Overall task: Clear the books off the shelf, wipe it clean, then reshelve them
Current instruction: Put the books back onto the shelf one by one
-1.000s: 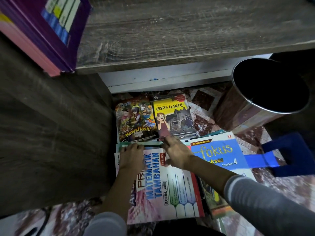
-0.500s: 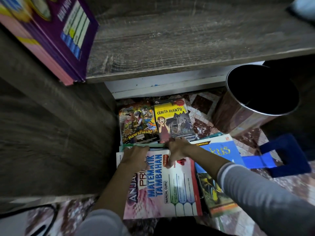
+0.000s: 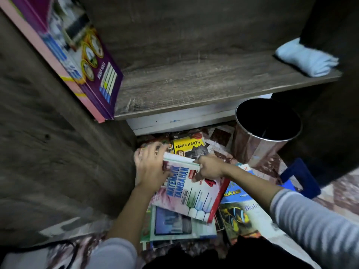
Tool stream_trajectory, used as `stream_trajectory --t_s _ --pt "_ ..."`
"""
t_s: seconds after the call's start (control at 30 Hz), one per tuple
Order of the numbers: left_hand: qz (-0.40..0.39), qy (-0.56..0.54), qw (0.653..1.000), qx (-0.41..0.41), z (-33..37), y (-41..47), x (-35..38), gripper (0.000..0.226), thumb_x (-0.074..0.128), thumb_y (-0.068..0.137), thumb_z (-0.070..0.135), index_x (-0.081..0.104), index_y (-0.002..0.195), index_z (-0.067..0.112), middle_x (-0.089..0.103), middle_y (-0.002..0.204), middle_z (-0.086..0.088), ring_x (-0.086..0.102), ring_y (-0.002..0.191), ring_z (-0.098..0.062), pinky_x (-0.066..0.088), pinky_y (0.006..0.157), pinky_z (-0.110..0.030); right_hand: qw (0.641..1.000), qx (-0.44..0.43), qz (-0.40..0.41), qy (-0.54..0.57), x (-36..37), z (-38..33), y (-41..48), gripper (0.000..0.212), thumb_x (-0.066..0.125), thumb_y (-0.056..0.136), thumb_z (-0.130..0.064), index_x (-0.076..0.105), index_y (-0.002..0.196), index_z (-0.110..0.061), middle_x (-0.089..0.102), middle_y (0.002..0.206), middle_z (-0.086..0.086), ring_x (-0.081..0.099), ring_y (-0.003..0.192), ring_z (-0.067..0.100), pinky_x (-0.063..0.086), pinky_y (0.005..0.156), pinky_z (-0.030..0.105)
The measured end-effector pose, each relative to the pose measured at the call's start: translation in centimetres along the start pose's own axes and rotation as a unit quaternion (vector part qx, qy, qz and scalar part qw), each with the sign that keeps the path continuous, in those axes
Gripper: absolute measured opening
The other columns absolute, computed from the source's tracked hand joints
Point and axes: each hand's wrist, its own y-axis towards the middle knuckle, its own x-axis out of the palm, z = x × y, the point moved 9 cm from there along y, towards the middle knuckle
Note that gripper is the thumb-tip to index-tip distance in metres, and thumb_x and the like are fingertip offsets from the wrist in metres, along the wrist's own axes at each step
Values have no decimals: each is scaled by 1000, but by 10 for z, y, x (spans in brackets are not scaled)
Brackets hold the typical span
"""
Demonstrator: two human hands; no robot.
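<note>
Several books lie in a pile on the floor below a wooden shelf [image 3: 194,88]. The top one, the "Matematik Tambahan" book [image 3: 192,193], is tilted up at its far edge. My left hand [image 3: 149,169] grips its far left corner and my right hand [image 3: 208,168] grips the far edge near the middle. Under it lie a green-edged book [image 3: 174,224], a blue "Fokus" book [image 3: 237,193] and a biology book with a fish [image 3: 239,216]. A yellow "Cerita Hantu" book [image 3: 189,146] lies beyond. A purple book [image 3: 81,55] leans at the shelf's left end. A light blue cloth [image 3: 305,59] sits on the shelf's right.
A metal waste bin [image 3: 266,133] stands on the patterned floor right of the books. A blue stool-like object [image 3: 299,177] is beside it. A dark wooden side panel [image 3: 48,152] walls off the left. A white baseboard [image 3: 180,119] runs under the shelf.
Both hands have taken hold of the "Matematik Tambahan" book's far edge and lifted it, tilting it off the pile. The view has risen, so the cloth on the shelf now shows.
</note>
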Motion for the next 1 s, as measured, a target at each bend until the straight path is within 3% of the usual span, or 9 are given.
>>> stream_trajectory --t_s 0.13,0.23,0.33,0.43,0.5,0.6,0.67,0.83,1.0 --pt "174 -159 927 -291 -46 -62 -35 114 57 42 78 39 135 16 37 141 -13 34 128 -28 28 101 -51 997 5 58 41 -36 2 -31 34 81 70 -34 68 96 -15 72 91 4 63 82 17 45 68 24" --pt "102 -311 799 -505 -57 -102 -12 137 85 31 58 23 144 13 23 148 -15 28 133 -36 24 106 -56 992 2 79 95 -54 1 -56 31 82 70 -28 72 96 -16 72 88 0 62 80 9 45 69 21" --pt "-16 -508 673 -537 -40 -109 26 127 92 38 49 32 142 7 39 143 -18 46 125 -35 37 105 -50 983 -3 95 159 -63 3 -72 27 84 67 -25 72 88 -14 75 87 3 65 79 11 52 82 31" --pt "-121 -696 528 -472 2 -103 34 79 83 55 39 56 123 9 65 118 -13 65 94 -28 56 78 -44 970 -23 105 220 -71 -1 -88 21 84 65 -18 71 81 -12 75 85 5 68 78 17 53 87 41" --pt "-121 -737 503 -436 12 -96 22 64 75 65 28 56 124 10 68 112 -12 65 91 -29 58 69 -43 956 -43 103 272 -77 -9 -100 17 82 68 -8 71 81 -8 74 86 9 67 77 20 53 85 41" --pt "-80 -773 486 -401 10 -90 3 60 71 72 18 52 129 10 72 100 -8 65 96 -27 54 80 -42 937 -71 111 324 -93 -20 -122 16 77 71 3 70 84 -3 73 81 9 66 70 17 55 75 34" --pt "-68 -783 479 -392 10 -88 -11 48 66 79 12 54 125 6 74 88 -7 69 83 -22 57 68 -35 930 -87 115 339 -105 -29 -135 16 75 72 5 69 85 -3 73 77 6 67 66 15 57 67 27" --pt "-68 -818 472 -321 20 -81 -54 64 80 59 22 60 117 3 69 108 -14 70 88 -22 59 67 -35 927 -127 131 328 -131 -63 -169 17 72 74 8 67 80 -7 71 66 -4 65 59 5 52 58 17" --pt "-54 -844 464 -264 17 -71 -92 50 70 69 12 60 117 2 69 108 -15 71 88 -22 59 67 -35 918 -153 157 329 -158 -85 -200 16 72 74 7 68 85 -3 72 77 5 67 64 11 54 62 20"
